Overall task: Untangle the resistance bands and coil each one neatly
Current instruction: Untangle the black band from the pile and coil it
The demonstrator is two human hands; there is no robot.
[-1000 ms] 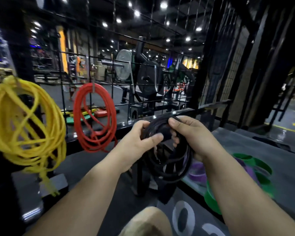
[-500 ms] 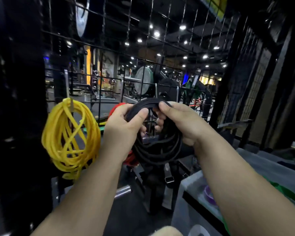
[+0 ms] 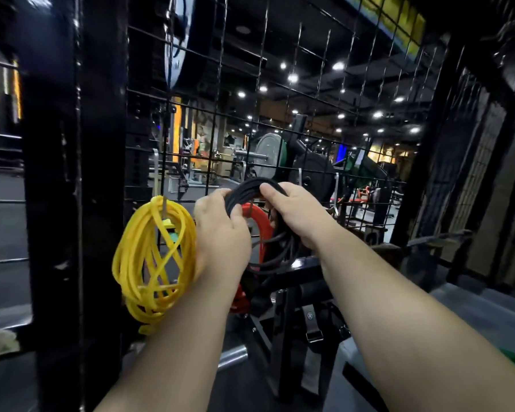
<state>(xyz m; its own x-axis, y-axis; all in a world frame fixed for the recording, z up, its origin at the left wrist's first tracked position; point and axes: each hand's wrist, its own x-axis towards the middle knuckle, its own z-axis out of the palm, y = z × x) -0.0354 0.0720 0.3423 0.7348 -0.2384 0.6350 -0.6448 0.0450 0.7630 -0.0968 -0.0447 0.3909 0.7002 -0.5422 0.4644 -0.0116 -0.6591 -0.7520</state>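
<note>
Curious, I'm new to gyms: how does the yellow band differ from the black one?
The yellow band hangs, gripped by no hand; the black band is gripped at its top by the left hand and right hand. Yellow shows almost whole; black is partly hidden by the hands. Both are coiled.

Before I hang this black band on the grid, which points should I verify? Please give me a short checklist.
1. Left hand and right hand both grip the black band: ok.
2. Black band fully coiled, no loose loop: cannot tell, its lower part is hidden.
3. Yellow band hangs on the wire grid: ok.
4. Red band hangs neatly: cannot tell, the hands cover it.
5. Free place on the wire grid for the black band: cannot tell.
</note>
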